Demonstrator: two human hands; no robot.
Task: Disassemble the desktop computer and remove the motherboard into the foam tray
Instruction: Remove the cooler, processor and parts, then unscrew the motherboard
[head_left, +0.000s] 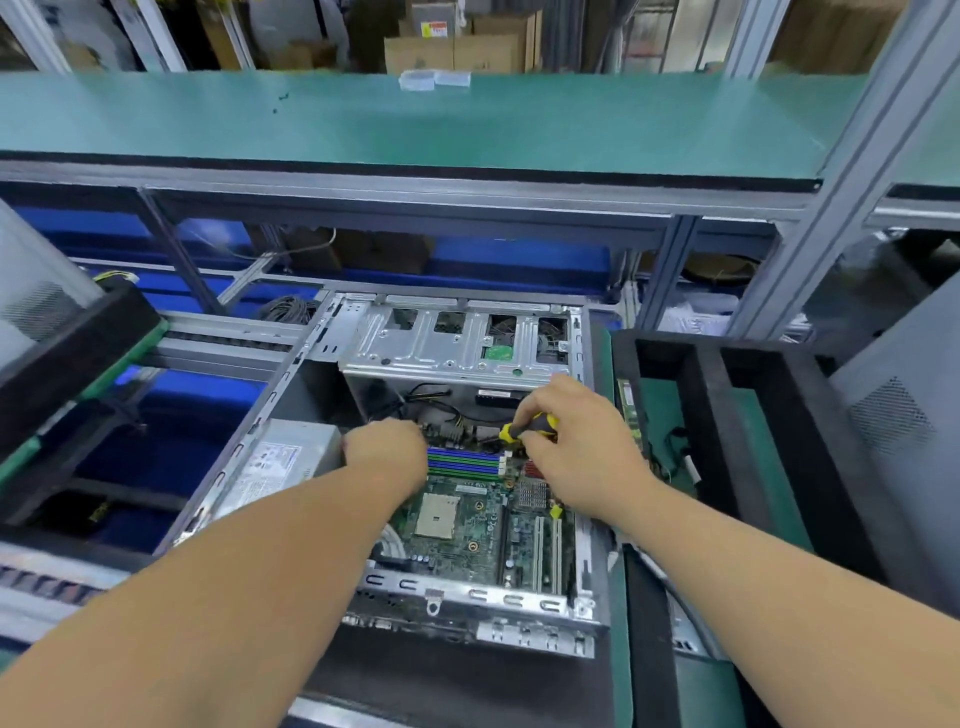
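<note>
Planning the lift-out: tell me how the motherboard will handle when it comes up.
The motherboard is a thin flat board, so probably stiff but slightly bendy, and light. Its crowded parts and bare socket look fragile; hold the edges. The right hand grips a screwdriver over it, so it may not be free.

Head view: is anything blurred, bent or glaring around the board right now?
Head view: wide-angle bending curves the green shelf and frame posts; the motherboard reads fairly sharp and evenly lit, no strong glare; the right hand on the screwdriver and the left hand look slightly soft; the background boxes are blurred.
</note>
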